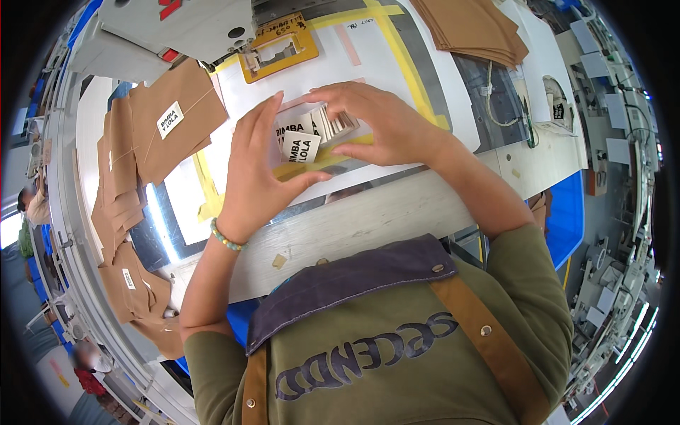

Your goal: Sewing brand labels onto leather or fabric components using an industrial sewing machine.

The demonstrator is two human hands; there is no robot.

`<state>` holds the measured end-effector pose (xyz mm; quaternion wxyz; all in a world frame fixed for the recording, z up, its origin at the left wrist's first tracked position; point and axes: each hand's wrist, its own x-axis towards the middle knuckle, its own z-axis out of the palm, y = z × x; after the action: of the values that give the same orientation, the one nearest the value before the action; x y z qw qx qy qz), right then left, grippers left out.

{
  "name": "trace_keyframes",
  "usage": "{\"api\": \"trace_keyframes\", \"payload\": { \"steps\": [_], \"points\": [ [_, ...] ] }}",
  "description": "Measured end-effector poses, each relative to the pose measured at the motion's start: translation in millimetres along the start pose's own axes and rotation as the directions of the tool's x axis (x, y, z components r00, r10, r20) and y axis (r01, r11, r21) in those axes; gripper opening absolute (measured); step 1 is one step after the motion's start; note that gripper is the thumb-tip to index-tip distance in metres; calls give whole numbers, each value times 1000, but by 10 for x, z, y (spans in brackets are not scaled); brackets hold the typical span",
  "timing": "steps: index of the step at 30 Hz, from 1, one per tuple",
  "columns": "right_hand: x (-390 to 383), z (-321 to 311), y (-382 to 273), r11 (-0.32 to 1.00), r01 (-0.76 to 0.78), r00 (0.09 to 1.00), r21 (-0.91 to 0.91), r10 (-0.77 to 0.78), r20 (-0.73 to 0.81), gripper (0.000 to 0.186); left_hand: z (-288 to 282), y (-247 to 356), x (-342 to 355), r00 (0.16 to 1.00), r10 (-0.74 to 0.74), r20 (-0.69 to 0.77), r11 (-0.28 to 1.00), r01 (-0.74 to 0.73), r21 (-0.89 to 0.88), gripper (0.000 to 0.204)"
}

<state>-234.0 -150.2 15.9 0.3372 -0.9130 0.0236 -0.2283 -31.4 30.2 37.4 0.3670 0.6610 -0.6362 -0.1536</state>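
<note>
Several white tags (300,147) lie mid-scene, nearer than the yellow frame (309,44) | left hand (256,170), right hand (397,129): cupped around them, fingers and thumbs apart, contact unclear | step: apparently gathering tags | next: probably calls for drawing both hands evenly inward

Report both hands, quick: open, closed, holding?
Left hand: open, cupped left of the loose white labels, holding nothing.
Right hand: open, fingers curved at the labels' right side; contact can't be told.

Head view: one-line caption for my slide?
Left hand and right hand curved around white labels, brown pieces lying at left.
</note>
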Motion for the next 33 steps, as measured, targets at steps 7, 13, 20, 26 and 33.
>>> {"api": "trace_keyframes", "payload": {
  "steps": [7,13,20,26,33],
  "points": [
    [-4,49,63,997,25,1000,-66,-25,4,34,193,-19,-93,994,85,-68,955,-62,288,93],
    [-18,96,98,990,46,997,-130,-53,-55,35,149,-26,-96,990,102,-99,977,-81,195,77],
    [-50,116,113,978,45,998,-202,-53,-37,49,88,-8,-82,996,82,-40,991,-77,113,82],
    [-2,73,44,981,81,993,-178,-96,-75,63,30,-63,-38,981,184,-61,976,-175,125,80],
    [14,76,37,969,148,987,-196,-159,-40,38,49,-100,10,991,108,-72,994,-105,42,70]
  ]
}}
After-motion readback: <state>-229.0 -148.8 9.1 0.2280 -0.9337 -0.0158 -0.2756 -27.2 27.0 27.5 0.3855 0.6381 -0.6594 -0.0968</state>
